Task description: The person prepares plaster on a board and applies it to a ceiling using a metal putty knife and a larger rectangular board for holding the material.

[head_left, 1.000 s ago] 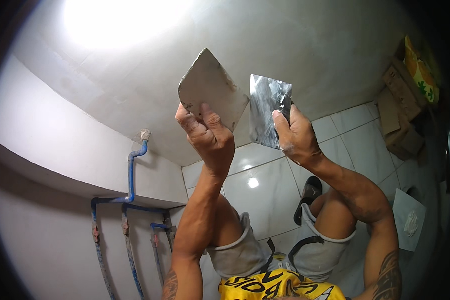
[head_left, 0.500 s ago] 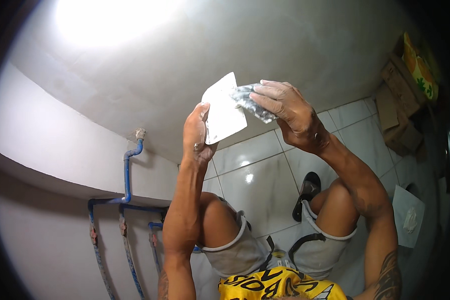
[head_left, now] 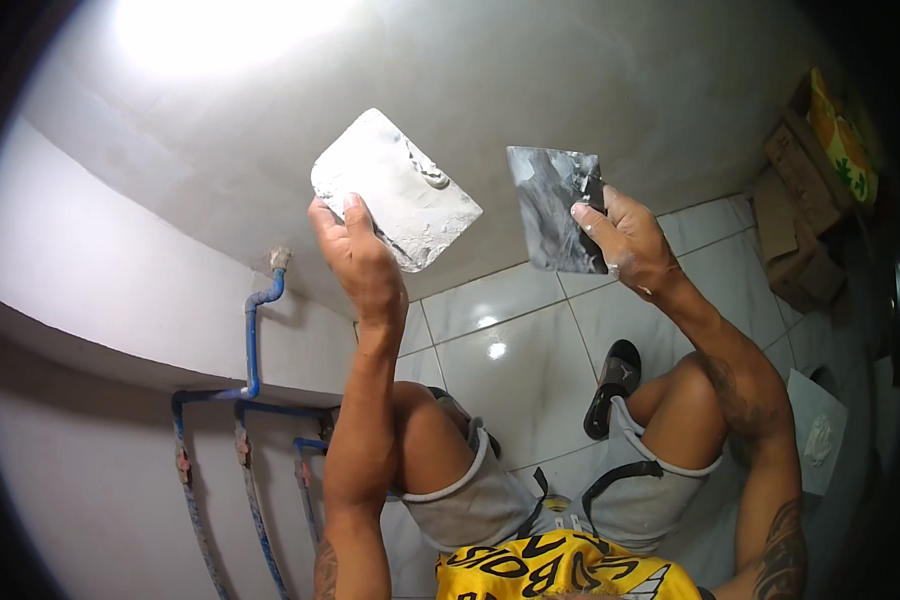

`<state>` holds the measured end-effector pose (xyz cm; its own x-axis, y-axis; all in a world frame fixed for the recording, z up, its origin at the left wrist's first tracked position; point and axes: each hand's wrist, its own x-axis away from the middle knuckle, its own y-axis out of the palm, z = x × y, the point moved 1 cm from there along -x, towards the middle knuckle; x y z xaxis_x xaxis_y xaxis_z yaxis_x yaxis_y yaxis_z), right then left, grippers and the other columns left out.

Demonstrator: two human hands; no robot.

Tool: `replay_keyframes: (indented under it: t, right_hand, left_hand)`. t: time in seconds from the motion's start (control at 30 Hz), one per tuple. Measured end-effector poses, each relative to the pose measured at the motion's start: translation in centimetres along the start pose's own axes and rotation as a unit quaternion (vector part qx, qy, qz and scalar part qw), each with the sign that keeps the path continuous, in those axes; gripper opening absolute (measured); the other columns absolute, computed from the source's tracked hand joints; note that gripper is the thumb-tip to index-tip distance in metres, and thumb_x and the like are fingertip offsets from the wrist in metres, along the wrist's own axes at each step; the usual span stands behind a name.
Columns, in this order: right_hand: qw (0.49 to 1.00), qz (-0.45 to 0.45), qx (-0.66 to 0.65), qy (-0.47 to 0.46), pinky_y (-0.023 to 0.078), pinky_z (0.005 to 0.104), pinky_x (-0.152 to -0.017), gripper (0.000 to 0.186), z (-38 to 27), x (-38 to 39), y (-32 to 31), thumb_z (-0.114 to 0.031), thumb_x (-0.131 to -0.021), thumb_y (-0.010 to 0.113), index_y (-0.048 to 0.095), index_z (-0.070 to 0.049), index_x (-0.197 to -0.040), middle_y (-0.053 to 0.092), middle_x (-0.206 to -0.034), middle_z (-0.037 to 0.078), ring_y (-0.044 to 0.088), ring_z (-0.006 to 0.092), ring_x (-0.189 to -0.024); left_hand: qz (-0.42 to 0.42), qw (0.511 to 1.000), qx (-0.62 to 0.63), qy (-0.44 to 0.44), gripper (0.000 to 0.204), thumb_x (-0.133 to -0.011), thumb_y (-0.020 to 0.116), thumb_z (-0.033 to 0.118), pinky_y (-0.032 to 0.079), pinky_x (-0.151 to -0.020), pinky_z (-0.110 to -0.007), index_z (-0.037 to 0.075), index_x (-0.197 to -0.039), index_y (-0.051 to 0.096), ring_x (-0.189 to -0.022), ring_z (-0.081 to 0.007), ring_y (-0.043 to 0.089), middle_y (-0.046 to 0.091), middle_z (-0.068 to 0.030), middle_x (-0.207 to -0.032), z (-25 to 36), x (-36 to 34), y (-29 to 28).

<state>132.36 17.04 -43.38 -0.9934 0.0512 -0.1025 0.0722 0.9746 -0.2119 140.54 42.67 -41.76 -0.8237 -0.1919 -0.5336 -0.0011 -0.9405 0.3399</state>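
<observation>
My left hand grips a flat, rounded-corner plate thickly coated with white putty, its thumb pressed on the near edge. A raised ridge of putty sits toward the plate's right side. In my right hand is a dark, flat putty scraper smeared with thin greyish-white putty; my thumb lies across its face and the fingers are behind it. The two tools are apart, both held up before a grey plastered wall. White residue marks my right hand.
Blue water pipes with reddish valves run along the low white wall at left. Cardboard boxes and a yellow-green bag stand at far right. A pale sheet with a putty blob lies on the tiled floor.
The scraper has come away from the plate and moved lower right, its face now visible. My left hand has moved left and turned the plate's coated face toward me.
</observation>
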Motion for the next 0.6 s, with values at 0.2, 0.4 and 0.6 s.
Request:
replay_keyframes:
  t: [0.2,0.4,0.6]
  right_hand:
    - [0.978,0.009,-0.202,-0.040,0.046,0.0229,-0.069,0.021,-0.5,0.7,3.1,-0.015,-0.101,0.050,0.059,0.003,-0.109,0.057,-0.085,-0.003,0.049,0.0032,-0.074]
    - [0.906,0.046,-0.420,0.034,0.048,0.0301,-0.083,0.020,-2.8,2.1,5.4,-0.007,-0.097,0.047,0.056,0.006,-0.110,0.060,-0.097,0.005,0.054,0.0099,-0.088]
    - [0.867,0.005,-0.493,0.071,0.050,0.0312,-0.081,0.011,-2.6,1.6,4.5,-0.010,-0.096,0.051,0.056,0.000,-0.096,0.059,-0.093,0.005,0.056,0.0135,-0.087]
  left_hand:
    - [-0.005,0.977,-0.167,0.136,0.030,-0.105,0.044,0.013,0.046,-0.088,-0.027,-0.002,-0.130,0.040,-0.103,-0.0137,0.057,0.061,-0.0143,-0.107,2.0,2.7,3.0]
    - [-0.029,0.957,-0.128,0.258,0.029,-0.104,0.046,0.012,0.048,-0.081,-0.027,-0.002,-0.128,0.040,-0.092,-0.0146,0.060,0.057,-0.0155,-0.110,1.5,3.2,3.6]
    - [-0.048,0.912,-0.220,0.342,0.030,-0.103,0.049,0.008,0.049,-0.070,-0.028,-0.005,-0.127,0.038,-0.085,-0.0147,0.057,0.054,-0.0154,-0.110,1.5,4.0,3.6]
